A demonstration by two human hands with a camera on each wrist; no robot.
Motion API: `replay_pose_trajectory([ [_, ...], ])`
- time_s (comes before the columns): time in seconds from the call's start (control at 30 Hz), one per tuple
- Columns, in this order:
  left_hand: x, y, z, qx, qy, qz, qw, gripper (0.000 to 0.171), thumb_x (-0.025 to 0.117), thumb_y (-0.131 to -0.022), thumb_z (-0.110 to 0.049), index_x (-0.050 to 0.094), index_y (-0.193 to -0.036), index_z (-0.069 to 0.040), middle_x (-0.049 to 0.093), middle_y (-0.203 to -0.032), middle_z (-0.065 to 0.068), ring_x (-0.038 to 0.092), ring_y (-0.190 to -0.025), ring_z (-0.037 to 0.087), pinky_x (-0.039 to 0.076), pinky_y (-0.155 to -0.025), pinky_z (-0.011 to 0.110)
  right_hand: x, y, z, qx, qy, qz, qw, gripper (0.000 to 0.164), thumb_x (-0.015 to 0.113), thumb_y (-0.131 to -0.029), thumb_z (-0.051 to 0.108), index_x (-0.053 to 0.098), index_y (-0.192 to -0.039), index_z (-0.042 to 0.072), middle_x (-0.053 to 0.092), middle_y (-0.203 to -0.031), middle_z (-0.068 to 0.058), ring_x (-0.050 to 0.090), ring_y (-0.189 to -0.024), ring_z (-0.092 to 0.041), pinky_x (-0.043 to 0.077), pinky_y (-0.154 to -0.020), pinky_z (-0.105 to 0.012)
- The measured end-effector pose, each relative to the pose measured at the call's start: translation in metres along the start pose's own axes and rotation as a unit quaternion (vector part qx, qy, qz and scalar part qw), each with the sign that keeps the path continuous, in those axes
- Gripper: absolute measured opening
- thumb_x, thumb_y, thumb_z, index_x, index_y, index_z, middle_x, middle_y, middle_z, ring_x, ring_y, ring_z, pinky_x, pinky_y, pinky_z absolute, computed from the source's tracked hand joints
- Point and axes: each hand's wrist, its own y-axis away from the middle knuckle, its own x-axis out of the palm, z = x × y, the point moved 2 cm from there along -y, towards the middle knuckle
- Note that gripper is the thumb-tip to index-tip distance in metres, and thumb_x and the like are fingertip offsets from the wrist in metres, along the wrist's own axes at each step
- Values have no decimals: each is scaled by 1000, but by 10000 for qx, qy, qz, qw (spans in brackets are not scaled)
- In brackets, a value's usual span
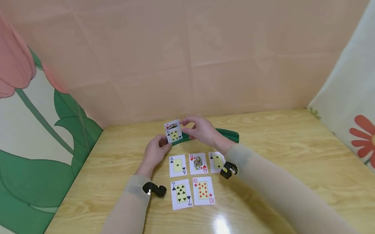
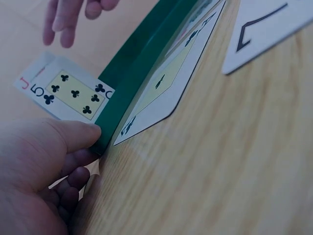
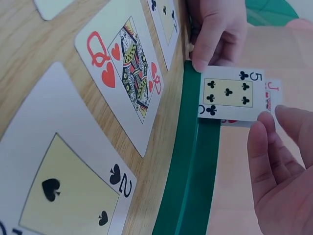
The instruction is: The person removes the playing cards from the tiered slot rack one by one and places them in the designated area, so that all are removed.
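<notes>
A curved green card holder [image 1: 229, 134] stands toward the back of the table. In its left end, the five of clubs [image 1: 174, 135] stands upright in front of the jack of hearts [image 1: 171, 124], which sticks up higher behind it. My left hand [image 1: 155, 152] grips that end, thumb [image 2: 83, 134] on the front and fingers curled beneath and behind. Just right of the two cards is my right hand [image 1: 202, 130], its fingers loosely bent. In the right wrist view its fingertips [image 3: 265, 120] are right at the upper corner of the five; the left wrist view shows them apart from the cards.
Face up before the holder lie the ace of clubs [image 1: 177, 166], queen of hearts [image 1: 198, 163] and two of spades [image 1: 216, 160]. Nearer lie the seven of clubs [image 1: 181, 194] and ten of diamonds [image 1: 203, 190]. A pink cloth [image 1: 184, 60] hangs behind the wooden table [image 1: 272, 162].
</notes>
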Motion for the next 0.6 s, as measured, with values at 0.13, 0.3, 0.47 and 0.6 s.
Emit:
replay_pose_trajectory([
  [0.13,-1,1,3,-25,-27,-11,10000,31,78,-106,-21,69,-133,-8,71,-129,12,65,-120,32,52,-109,53,5,-4,0,108,-64,72,9999,33,74,-109,20,73,-142,18,68,-140,-4,74,-91,-40,61,-87,-62],
  [0.3,-3,0,3,12,-33,-24,10000,31,78,-106,-22,69,-133,-8,71,-130,12,65,-121,32,51,-109,53,11,-9,0,157,-149,68,9997,35,74,-109,20,72,-143,18,68,-140,-5,74,-87,-33,62,-87,-61],
  [0.47,-3,1,1,-13,-51,47,10000,32,78,-106,-24,69,-134,-9,71,-132,12,65,-123,32,51,-111,53,17,-13,-3,212,-258,107,9994,34,74,-109,17,72,-142,16,68,-134,-6,73,-84,-27,62,-88,-60],
  [0.6,-4,2,0,-12,-65,-15,10000,31,77,-107,-23,69,-133,-10,71,-130,12,65,-121,31,52,-109,52,22,-18,-4,208,-387,146,9989,28,73,-109,15,72,-138,14,68,-129,-7,73,-84,-26,62,-88,-60],
])
